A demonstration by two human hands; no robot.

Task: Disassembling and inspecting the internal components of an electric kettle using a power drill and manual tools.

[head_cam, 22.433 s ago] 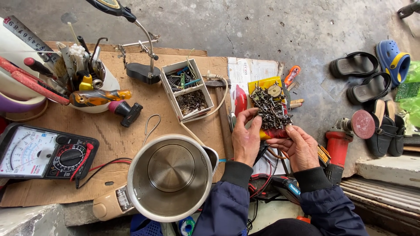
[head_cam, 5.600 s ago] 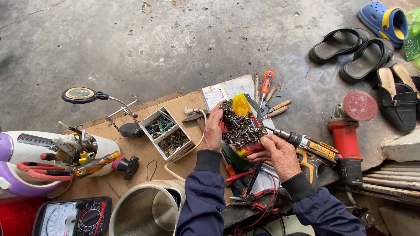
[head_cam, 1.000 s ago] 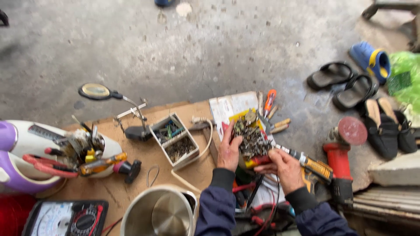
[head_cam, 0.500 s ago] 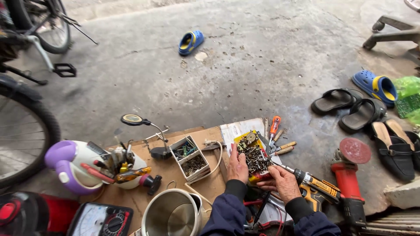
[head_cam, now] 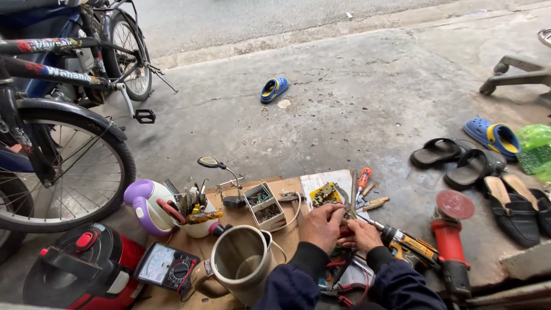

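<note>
Hunching over the yellow tray (head_cam: 325, 194) of small parts, both hands are meeting just in front of it: the left hand (head_cam: 321, 227) is curling over the near edge, the right hand (head_cam: 361, 235) is pinching something too small to identify. Since half a second ago the view is lifting, the hands are sitting lower, and a bicycle (head_cam: 63, 109) is showing. 1 steel pot (head_cam: 241, 264) is standing just left.

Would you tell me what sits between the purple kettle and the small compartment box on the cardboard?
In the head view, a white cup crammed with hand tools stands between the purple kettle and the compartment box.
</note>
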